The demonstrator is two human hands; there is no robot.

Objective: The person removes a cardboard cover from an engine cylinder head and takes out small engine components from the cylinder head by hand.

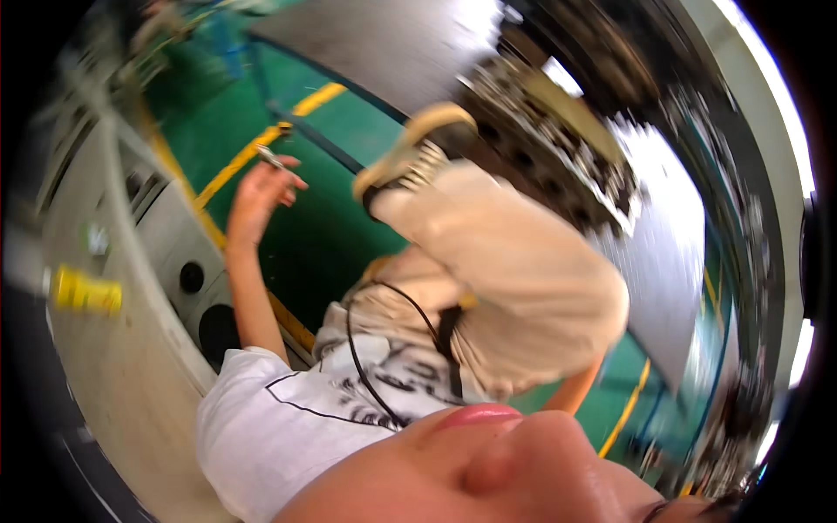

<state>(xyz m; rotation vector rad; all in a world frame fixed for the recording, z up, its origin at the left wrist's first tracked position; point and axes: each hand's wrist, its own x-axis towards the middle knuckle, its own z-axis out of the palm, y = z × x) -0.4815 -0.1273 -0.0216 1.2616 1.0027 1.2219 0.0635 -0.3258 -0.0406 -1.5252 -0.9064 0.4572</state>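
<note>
My left hand (264, 193) is raised over the green floor, its bare forearm coming from a white short sleeve. A small, silvery, slim object (270, 157) shows at its fingertips, seemingly held between thumb and finger; blur hides its exact kind. The other fingers are partly bent. Of my right arm (577, 388) only a short stretch of skin shows beyond my bent leg, and the hand is hidden. My beige-trousered leg (514, 253) is lifted, with the shoe (418, 152) close to the edge of a metal table (357, 39).
A greasy metal engine part (558, 148) lies on the table, by my leg. On the left stands a beige machine casing (139, 392) with a yellow cylindrical piece (87, 290). A black cable (353, 349) loops over my shirt. Yellow lines (244, 166) cross the green floor.
</note>
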